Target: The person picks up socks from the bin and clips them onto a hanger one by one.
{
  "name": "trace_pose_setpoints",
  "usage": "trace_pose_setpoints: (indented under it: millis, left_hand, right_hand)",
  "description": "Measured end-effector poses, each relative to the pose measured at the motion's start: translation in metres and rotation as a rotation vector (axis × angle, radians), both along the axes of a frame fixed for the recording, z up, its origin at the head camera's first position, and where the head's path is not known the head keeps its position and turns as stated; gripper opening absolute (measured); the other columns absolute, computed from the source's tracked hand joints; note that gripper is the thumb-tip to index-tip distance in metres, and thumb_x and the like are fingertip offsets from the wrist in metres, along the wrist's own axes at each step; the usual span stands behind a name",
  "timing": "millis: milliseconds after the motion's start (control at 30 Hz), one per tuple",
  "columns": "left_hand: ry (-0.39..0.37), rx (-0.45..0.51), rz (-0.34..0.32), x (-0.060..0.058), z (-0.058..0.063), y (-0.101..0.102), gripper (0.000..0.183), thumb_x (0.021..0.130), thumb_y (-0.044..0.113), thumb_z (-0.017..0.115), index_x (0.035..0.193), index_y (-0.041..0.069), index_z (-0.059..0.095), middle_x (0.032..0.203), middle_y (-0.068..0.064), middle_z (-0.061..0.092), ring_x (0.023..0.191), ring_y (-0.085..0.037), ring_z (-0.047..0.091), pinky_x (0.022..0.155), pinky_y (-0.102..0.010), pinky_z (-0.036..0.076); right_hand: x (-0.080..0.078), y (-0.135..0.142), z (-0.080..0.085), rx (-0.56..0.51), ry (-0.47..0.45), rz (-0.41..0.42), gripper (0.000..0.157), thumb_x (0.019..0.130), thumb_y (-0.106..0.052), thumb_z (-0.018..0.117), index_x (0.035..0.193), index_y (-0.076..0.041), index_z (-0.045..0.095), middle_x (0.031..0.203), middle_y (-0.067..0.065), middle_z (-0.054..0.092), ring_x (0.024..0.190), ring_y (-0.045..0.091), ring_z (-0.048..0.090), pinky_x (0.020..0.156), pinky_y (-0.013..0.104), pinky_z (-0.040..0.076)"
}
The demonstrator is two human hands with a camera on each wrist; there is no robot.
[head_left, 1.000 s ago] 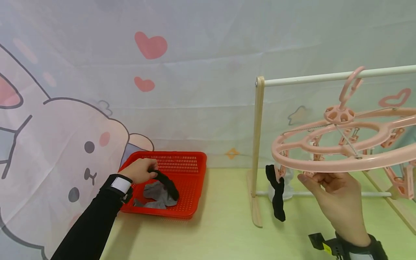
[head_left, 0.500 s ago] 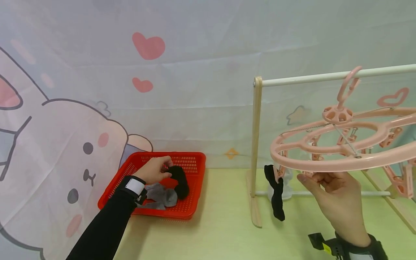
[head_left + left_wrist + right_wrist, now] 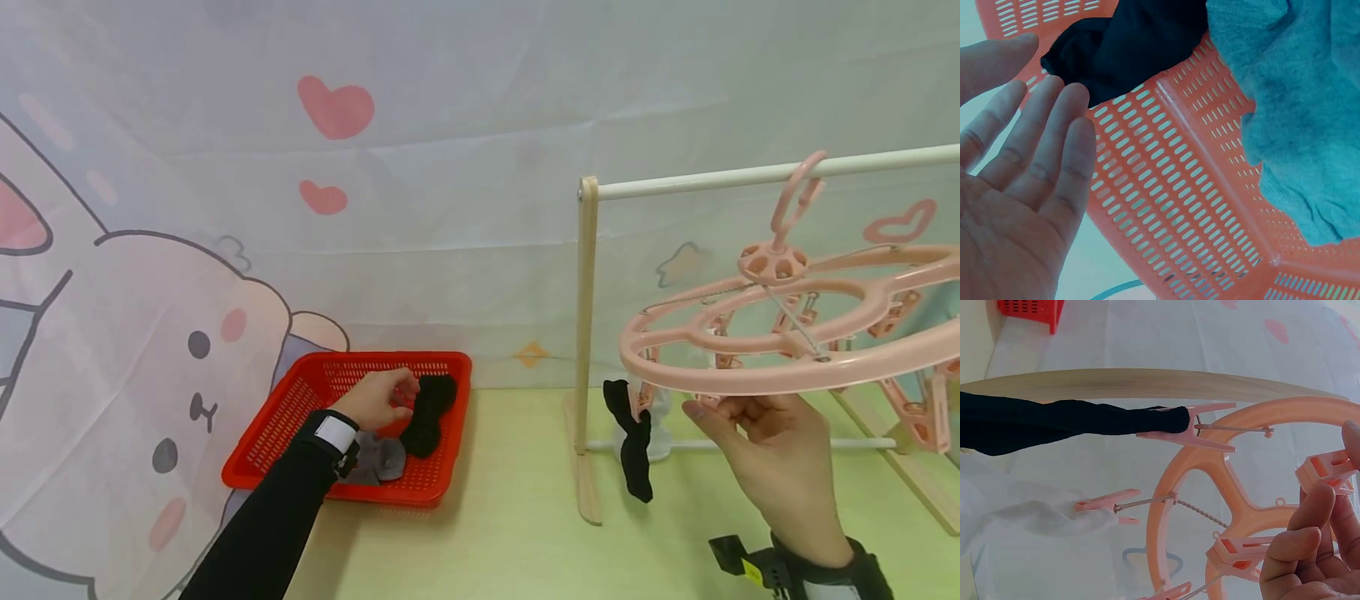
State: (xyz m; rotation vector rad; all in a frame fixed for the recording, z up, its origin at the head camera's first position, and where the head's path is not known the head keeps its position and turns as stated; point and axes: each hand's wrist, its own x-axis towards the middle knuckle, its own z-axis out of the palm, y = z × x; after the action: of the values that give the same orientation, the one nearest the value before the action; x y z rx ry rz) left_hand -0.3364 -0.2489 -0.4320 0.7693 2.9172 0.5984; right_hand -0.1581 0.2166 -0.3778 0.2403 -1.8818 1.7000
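The table (image 3: 480,542) carries a rack (image 3: 588,317) and red basket (image 3: 452,435).

Shifted right within the red basket (image 3: 450,454) with the left grip (image 3: 381,398) and let go of the black sock (image 3: 431,417) — pinched at one end a second ago, now lying loose beside the grey cloth (image 3: 381,458).
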Motion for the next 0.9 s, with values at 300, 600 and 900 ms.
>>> trace_pose_setpoints:
  millis: [300, 600, 900]
  left_hand:
    - [0.042, -0.094, 0.064, -0.021, -0.013, 0.004, 0.033, 0.081, 0.016, 0.074, 0.110, 0.007, 0.062, 0.102, -0.007, 0.065, 0.084, -0.018, 0.058, 0.081, -0.042, 0.053]
    - [0.022, -0.094, 0.128, -0.036, -0.022, 0.008, 0.023, 0.082, 0.018, 0.072, 0.102, 0.010, 0.064, 0.104, -0.009, 0.065, 0.087, -0.022, 0.057, 0.082, -0.044, 0.051]
    - [-0.059, -0.032, 0.107, -0.036, -0.025, 0.016, 0.018, 0.083, 0.019, 0.071, 0.099, 0.012, 0.067, 0.096, -0.005, 0.066, 0.084, -0.018, 0.056, 0.077, -0.041, 0.051]
  right_hand:
    - [0.001, 0.000, 0.002, 0.002, -0.007, -0.013, 0.032, 0.075, 0.009, 0.072, 0.106, 0.005, 0.063, 0.078, 0.002, 0.061, 0.066, 0.019, 0.051, 0.055, 0.020, 0.043]
    - [0.003, 0.001, 0.002, -0.035, -0.009, -0.002, 0.033, 0.074, 0.010, 0.072, 0.105, 0.006, 0.063, 0.077, 0.002, 0.061, 0.066, 0.019, 0.052, 0.057, 0.020, 0.043]
    - [0.002, 0.004, 0.002, -0.020, -0.001, -0.007, 0.032, 0.074, 0.010, 0.072, 0.104, 0.005, 0.063, 0.075, 0.002, 0.059, 0.065, 0.019, 0.050, 0.057, 0.019, 0.044]
